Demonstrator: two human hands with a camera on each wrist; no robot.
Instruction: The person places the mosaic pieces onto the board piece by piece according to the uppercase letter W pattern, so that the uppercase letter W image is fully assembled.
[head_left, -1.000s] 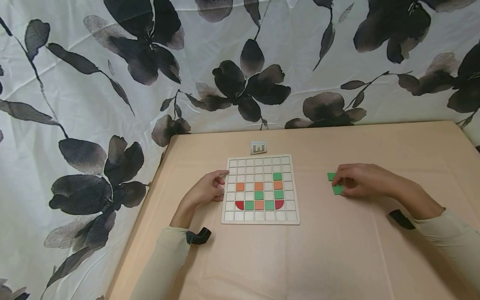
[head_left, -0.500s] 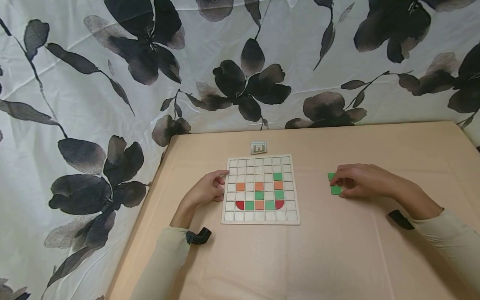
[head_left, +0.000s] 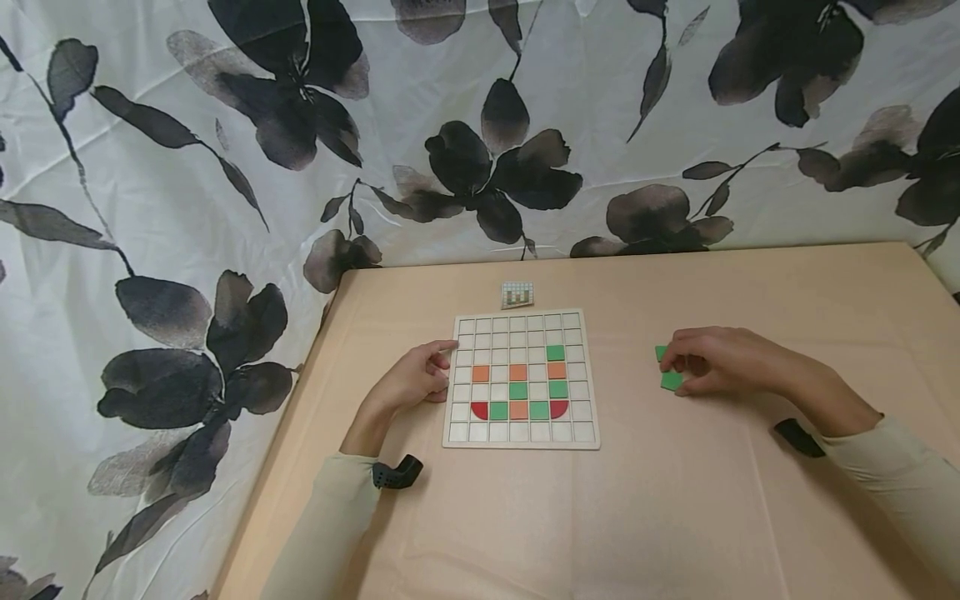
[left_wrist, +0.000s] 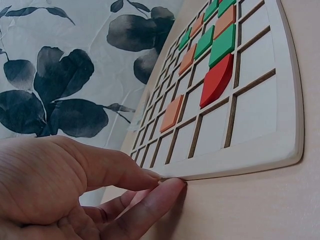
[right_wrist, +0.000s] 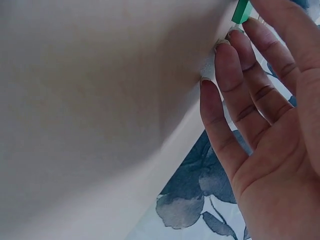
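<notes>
A white square grid board (head_left: pixel 459 423) lies on the table, with green, orange and red tiles in some of its squares. My left hand (head_left: pixel 412 373) holds the board's left edge; in the left wrist view its fingertips (left_wrist: pixel 172 187) meet at the pale rim. Off to the right, my right hand (head_left: pixel 723 360) is low over the table, with its thumb and fingers at two green tiles. It pinches the nearer green tile (head_left: pixel 671 381), while the farther green tile (head_left: pixel 661 352) shows partly past the fingers. Fingers hide part of both. The right wrist view catches one green tile (right_wrist: pixel 242 11) at its top edge.
A small card with a grid picture (head_left: pixel 517 294) lies just behind the board. The wooden table (head_left: pixel 660 517) ends at a white cloth with dark flowers (head_left: pixel 487 179) along the back and left. Black bands (head_left: pixel 397 472) sit on both wrists.
The nearer green tile has shifted slightly left and turned a little under my right fingers. My left hand and the board have stayed where they were.
</notes>
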